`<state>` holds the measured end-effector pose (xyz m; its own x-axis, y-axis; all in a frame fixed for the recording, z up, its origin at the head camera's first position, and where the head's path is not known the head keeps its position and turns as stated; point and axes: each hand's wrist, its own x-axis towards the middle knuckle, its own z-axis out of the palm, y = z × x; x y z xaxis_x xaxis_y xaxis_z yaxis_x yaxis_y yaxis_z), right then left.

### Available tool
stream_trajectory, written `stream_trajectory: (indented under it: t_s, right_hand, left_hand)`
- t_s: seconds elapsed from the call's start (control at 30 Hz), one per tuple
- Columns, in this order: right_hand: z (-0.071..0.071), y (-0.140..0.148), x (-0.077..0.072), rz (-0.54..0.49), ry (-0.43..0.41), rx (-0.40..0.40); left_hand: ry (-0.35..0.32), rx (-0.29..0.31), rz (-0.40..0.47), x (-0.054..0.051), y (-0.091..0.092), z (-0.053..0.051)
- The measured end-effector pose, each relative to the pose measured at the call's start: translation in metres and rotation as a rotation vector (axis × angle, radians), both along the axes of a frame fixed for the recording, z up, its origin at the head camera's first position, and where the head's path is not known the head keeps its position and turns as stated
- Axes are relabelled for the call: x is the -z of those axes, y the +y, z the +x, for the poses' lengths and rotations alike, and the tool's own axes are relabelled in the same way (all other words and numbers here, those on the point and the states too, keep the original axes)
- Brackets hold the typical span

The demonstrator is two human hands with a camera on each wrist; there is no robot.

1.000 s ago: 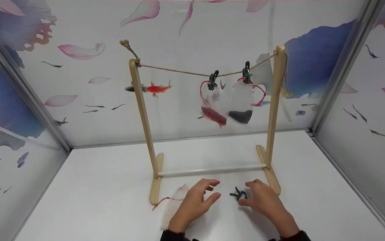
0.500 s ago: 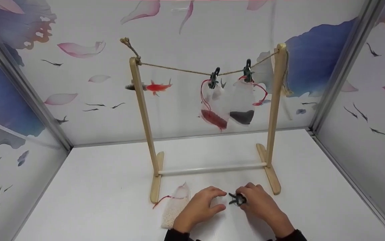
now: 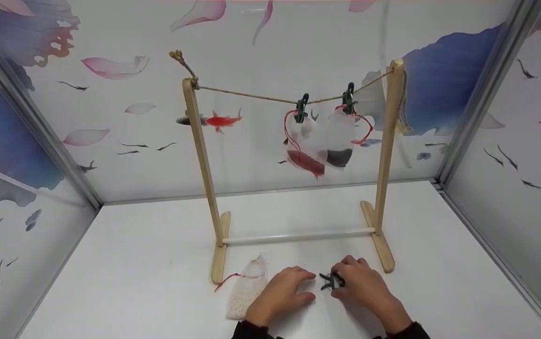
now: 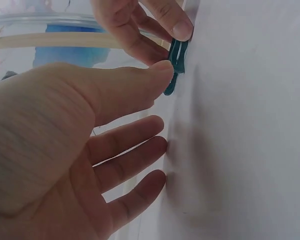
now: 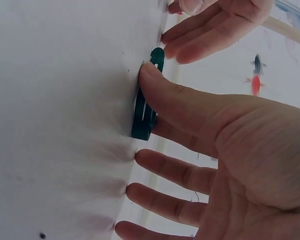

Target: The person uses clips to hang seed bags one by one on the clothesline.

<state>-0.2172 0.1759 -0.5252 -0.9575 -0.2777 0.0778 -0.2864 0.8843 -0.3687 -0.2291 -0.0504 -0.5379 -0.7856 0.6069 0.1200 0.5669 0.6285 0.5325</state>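
Note:
A dark green spring clip (image 3: 330,281) lies on the white table. My right hand (image 3: 364,289) pinches it between thumb and index finger; in the right wrist view the thumb lies across the clip (image 5: 142,112), with the other fingertips touching the table. Just left of it, my left hand (image 3: 283,293) holds nothing. Its fingers are apart and slightly bent, and its thumb is close to the clip's end in the left wrist view; whether they touch I cannot tell. Left of that hand lies a mesh drawstring bag (image 3: 244,296) of pale grains, partly hidden by the hand.
A wooden stand (image 3: 199,160) rises behind the hands, its posts joined by a white rod (image 3: 298,236). On its sagging rope (image 3: 247,95), two green clips hold a bag with red contents (image 3: 306,162) and one with dark contents (image 3: 340,157). Printed wall panels enclose the table.
My right hand has come down onto the table clip and taken it between thumb and finger. The left hand has moved slightly right and down. The hanging bags have swung a little.

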Motion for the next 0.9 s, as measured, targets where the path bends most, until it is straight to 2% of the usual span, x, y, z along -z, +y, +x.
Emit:
stream_trajectory:
  t_s: [0.2,0.3,0.43,0.6,0.77,0.9]
  right_hand:
    - [0.0,-0.001,-0.002,-0.038,-0.022,-0.049]
    - [-0.002,0.0,-0.008,-0.085,-0.062,-0.095]
    - [-0.003,0.003,-0.018,-0.163,-0.114,-0.149]
    - [-0.004,0.007,-0.032,-0.251,-0.132,-0.194]
    - [-0.003,0.01,-0.04,-0.334,-0.12,-0.245]
    - [-0.002,0.01,-0.044,-0.356,-0.103,-0.274]
  left_hand:
    - [-0.093,-0.033,0.039,-0.003,-0.002,0.002]
    - [-0.174,-0.048,0.096,-0.005,-0.004,0.004]
    - [-0.237,-0.036,0.198,-0.009,-0.006,0.003]
    - [-0.227,-0.007,0.305,-0.014,-0.009,0.0]
    - [-0.162,0.022,0.38,-0.018,-0.011,-0.002]
    - [-0.114,0.052,0.426,-0.019,-0.011,-0.002]
